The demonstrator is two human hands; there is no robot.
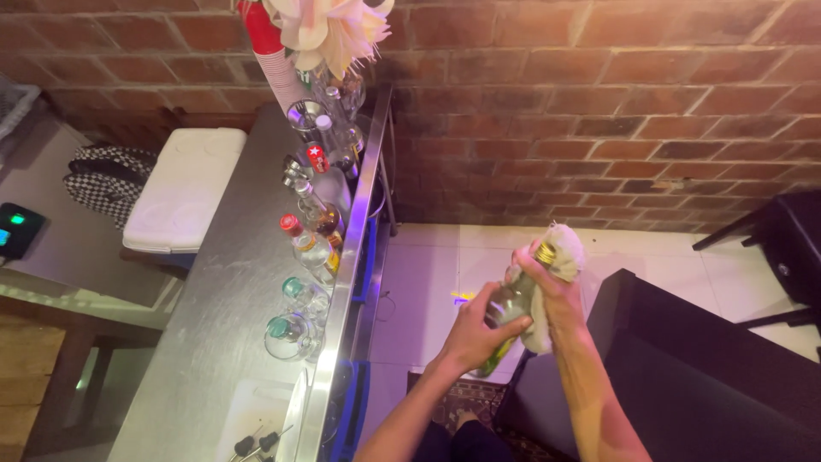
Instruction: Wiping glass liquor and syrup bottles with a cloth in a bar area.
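Our left hand [475,329] grips the clear glass bottle with a gold cap [511,301] around its body — our right hand [556,295] presses a pale cloth [564,257] against its upper side, mid-wipe; lower glass beneath the grip looks uncovered.

Two forearms reach up from the lower edge of the head view, both bare from elbow to wrist with no sleeve in sight; the left hand [473,335] and the right hand [554,295] wear no glove, ring, watch or band that can be made out; below the left forearm, dark clothing covers the lap, its cut too dim to tell.
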